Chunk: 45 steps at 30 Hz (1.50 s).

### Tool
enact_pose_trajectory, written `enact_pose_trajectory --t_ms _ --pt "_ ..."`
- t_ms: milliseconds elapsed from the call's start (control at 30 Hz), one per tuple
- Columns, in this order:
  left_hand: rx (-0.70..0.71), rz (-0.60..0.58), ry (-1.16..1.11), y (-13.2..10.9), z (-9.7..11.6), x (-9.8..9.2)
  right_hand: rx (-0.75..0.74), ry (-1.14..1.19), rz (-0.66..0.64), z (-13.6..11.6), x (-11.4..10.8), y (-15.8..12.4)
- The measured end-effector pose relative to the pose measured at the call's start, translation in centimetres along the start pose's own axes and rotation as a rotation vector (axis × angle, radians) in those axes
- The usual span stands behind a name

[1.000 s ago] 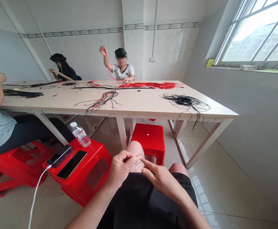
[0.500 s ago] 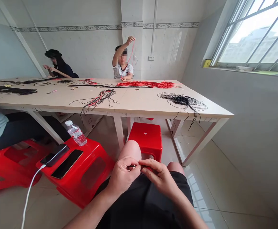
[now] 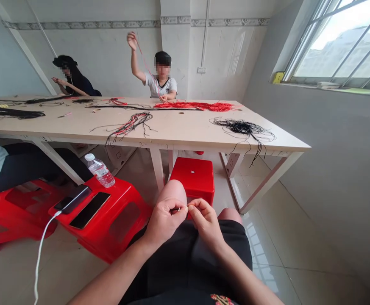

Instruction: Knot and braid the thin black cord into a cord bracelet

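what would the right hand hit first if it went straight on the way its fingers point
The right hand points up and left, so it would most likely meet the left hand first. Their fingertips are nearly touching around a thin cord, though the cord is too small to make out clearly.

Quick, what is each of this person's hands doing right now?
Left hand: closed, pinching a thin cord, barely visible.
Right hand: closed, fingertips against the thin cord; whether it grips is unclear.

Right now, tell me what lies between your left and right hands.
In the head view, a thin cord end, barely visible, lies between the left hand and the right hand.
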State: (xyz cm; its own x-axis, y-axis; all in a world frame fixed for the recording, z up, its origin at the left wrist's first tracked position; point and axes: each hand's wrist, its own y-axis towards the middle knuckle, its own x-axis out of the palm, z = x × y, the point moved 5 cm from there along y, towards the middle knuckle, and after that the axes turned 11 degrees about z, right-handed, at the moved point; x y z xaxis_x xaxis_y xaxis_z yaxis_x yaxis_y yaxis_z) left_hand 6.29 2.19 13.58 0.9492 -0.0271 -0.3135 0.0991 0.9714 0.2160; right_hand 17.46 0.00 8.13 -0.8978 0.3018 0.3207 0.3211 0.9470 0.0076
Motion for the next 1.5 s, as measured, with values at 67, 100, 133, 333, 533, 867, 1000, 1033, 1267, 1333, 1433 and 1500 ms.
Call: enact_pose_trajectory --t_ms 67,100,133,333,533,867,1000,1033,1267,1333,1433,1500 --pt "-0.068 -0.083 -0.052 0.0 -0.4 0.3 -0.035 -0.029 0.018 -0.4 -0.3 0.1" --pt "-0.104 -0.109 -0.087 0.0 -0.6 0.4 -0.045 -0.041 0.024 -0.5 -0.4 0.1" --pt "-0.141 -0.122 -0.122 0.0 -0.8 0.5 -0.055 -0.053 0.03 -0.6 -0.5 0.2" --pt "-0.484 -0.106 -0.3 -0.1 -1.9 0.5 -0.105 -0.085 0.039 -0.5 -0.9 0.0" --pt "-0.675 -0.152 -0.414 -0.3 -2.2 0.6 -0.138 -0.094 0.078 -0.5 -1.1 -0.3" --pt "-0.673 -0.23 -0.408 -0.3 -2.6 0.9 -0.098 -0.064 0.091 0.2 -1.2 -0.2" --pt "-0.527 -0.214 -0.306 -0.2 -2.7 1.0 -0.106 -0.073 0.079 0.3 -1.1 -0.3" --pt "-0.502 -0.213 -0.3 -0.1 -2.7 1.0 -0.099 -0.072 0.074 0.4 -1.1 -0.3" --pt "-0.554 -0.284 -0.332 0.0 -5.2 1.1 0.002 -0.069 0.013 2.2 0.0 0.1" --pt "-0.527 -0.259 -0.3 0.2 -6.1 0.8 -0.027 -0.118 -0.015 2.8 0.2 0.4" --pt "-0.475 -0.173 -0.186 0.6 -7.7 -0.1 -0.128 -0.274 -0.072 4.0 0.1 1.2" --pt "-0.414 -0.095 -0.085 1.0 -8.9 -0.9 -0.18 -0.391 -0.089 5.1 -0.7 1.9"
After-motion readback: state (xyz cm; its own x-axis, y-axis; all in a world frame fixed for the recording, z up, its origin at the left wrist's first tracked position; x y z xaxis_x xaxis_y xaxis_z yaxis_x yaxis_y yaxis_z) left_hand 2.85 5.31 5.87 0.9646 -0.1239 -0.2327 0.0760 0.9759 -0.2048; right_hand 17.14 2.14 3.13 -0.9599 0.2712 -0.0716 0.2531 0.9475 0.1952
